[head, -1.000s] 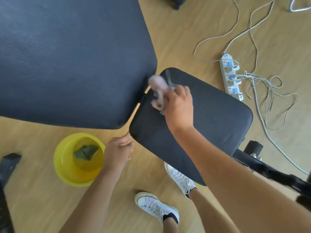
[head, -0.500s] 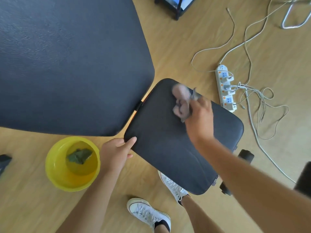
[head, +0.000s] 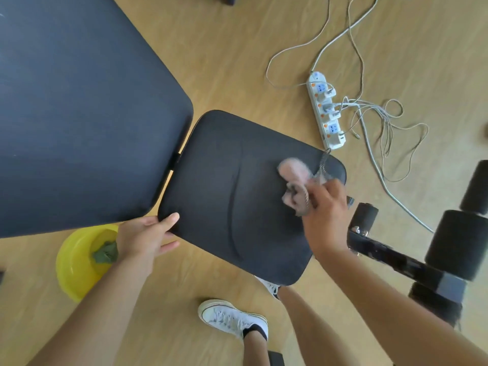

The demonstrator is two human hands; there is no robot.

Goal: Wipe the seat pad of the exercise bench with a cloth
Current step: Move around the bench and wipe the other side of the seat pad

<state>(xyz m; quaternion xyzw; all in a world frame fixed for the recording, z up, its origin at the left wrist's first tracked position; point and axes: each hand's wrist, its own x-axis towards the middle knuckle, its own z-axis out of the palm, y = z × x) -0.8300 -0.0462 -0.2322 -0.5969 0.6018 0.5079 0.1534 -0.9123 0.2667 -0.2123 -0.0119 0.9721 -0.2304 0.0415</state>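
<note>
So I'm mid-wipe on this one. My right hand [head: 326, 210] has the cloth [head: 295, 183] bunched up in closed fingers and pressed down on the seat pad [head: 237, 196], way over by the far right corner, the end nearest the power strip [head: 325, 109] on the floor. The cloth is pinkish with a grey fringe and it's blurred, so I'd guess the stroke is in full swing.

My left hand [head: 144, 239] is at the opposite corner of the pad, the near-left one beside the gap to the backrest [head: 79, 114]. Thumb sits on top of the edge and the other fingers look spread loosely below it, so it reads as steadying the pad, not really clamping it. Can't see whether the fingers touch the underside.

How far along? Honestly hard to say. The pad is dark and matte all over, no obvious wet streaks or dust lines to tell cleaned from uncleaned. My guess is the near edge and bottom right corner, by my shoe [head: 232, 319], might still need a pass.

There's also a yellow basin [head: 71, 270] on the floor by my left arm with a green rag [head: 105, 254] in it, not in use right now.
</note>
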